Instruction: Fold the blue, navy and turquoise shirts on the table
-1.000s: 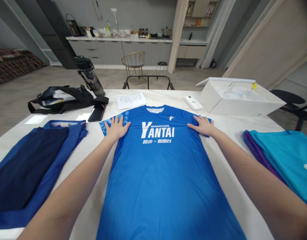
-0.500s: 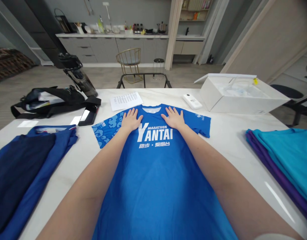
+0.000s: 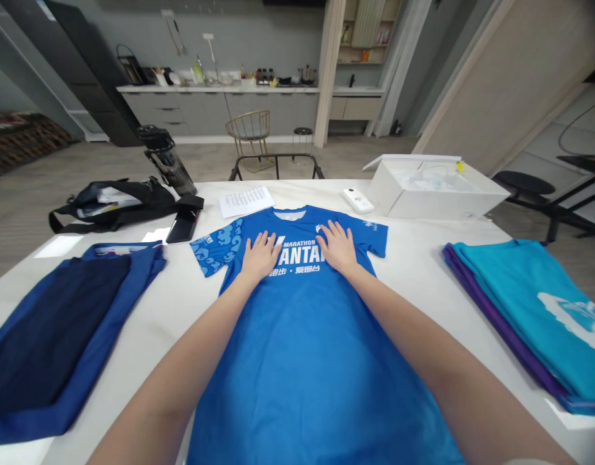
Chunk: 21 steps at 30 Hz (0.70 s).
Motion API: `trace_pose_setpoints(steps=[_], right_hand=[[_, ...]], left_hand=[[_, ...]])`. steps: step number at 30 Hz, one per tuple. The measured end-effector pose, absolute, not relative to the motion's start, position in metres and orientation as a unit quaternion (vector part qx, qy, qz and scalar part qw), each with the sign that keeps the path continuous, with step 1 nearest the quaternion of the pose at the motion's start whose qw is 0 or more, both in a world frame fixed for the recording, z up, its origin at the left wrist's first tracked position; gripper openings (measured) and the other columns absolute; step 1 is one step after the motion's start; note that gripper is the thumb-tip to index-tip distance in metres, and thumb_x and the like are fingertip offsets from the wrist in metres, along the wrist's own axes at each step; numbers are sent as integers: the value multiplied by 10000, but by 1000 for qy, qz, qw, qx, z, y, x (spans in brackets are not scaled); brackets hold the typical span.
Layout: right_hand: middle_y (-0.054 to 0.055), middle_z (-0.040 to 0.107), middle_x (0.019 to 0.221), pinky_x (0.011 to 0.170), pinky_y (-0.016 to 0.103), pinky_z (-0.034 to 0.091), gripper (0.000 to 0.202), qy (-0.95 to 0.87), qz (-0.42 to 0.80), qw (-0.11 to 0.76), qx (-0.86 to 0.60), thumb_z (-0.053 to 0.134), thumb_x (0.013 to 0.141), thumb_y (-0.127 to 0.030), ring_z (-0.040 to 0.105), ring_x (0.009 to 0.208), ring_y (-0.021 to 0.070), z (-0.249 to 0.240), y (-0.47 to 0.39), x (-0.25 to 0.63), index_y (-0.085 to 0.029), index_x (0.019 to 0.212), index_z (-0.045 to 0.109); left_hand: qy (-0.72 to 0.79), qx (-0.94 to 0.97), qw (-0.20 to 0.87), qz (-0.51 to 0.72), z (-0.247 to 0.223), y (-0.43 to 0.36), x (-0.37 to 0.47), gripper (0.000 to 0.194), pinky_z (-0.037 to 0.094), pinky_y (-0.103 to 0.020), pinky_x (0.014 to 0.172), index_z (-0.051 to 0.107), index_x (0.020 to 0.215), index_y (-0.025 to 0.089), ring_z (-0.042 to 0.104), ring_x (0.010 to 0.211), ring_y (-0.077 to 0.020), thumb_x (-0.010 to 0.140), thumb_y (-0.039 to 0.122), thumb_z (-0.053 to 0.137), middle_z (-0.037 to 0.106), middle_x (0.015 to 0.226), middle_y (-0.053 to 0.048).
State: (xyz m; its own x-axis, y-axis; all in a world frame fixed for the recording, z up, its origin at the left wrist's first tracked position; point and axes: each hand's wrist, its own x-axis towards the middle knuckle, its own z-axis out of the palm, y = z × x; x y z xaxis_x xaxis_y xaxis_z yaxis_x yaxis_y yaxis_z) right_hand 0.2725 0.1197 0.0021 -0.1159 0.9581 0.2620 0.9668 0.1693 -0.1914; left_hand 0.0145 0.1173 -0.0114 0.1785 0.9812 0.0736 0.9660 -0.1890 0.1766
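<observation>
A blue T-shirt (image 3: 288, 336) with white "Marathon Yantai" lettering lies spread face up, its collar toward the far side of the table. My left hand (image 3: 261, 256) rests flat on its chest, fingers spread, covering the first letter in part. On the other side of the lettering my right hand (image 3: 337, 247) also lies flat with fingers apart, hiding the last letter. Both sleeves stretch outward, the left one patterned in lighter blue. The hem runs out of view at the bottom.
Folded dark blue clothes (image 3: 60, 323) lie left, folded turquoise and purple clothes (image 3: 510, 278) right. Along the far side of the white table (image 3: 413, 284) are a black bag (image 3: 118, 206), bottle (image 3: 169, 161), phone (image 3: 184, 223), printed paper (image 3: 246, 201), white device (image 3: 358, 201) and open white box (image 3: 423, 190).
Both hands have slid down the shirt, from near the shoulders toward me, onto the lettering. The camera view has shifted a little, showing more of the folded clothes on the right.
</observation>
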Motion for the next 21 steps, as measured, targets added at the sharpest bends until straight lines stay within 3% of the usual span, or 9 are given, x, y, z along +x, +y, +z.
trace_pose_setpoints(steps=[11,16,21], right_hand=[[87,257,1695,1220,681,133,636,-771,41,110,-627,313,1044,-597,204,1564,327,2,-13,285,-268,1578,423],[83,304,1680,1200,721,121,588,-799,78,97,-588,357,1039,-600,228,1557,327,6,-53,276,-308,1532,486],[78,335,1668,1216,693,105,560,-819,93,91,-559,370,1045,-578,257,1550,309,7,-94,272,-333,1536,480]], left_hand=[[579,810,41,87,-8,-21,36,649,198,-565,1273,388,1593,293,273,1562,-271,1040,591,224,333,1669,-72],[574,814,35,75,-5,-58,40,666,213,-574,1269,369,1604,268,264,1564,-283,1036,589,233,313,1675,-84],[554,828,40,80,-2,-104,45,613,213,-558,1275,368,1601,319,271,1562,-272,1040,551,279,340,1666,-59]])
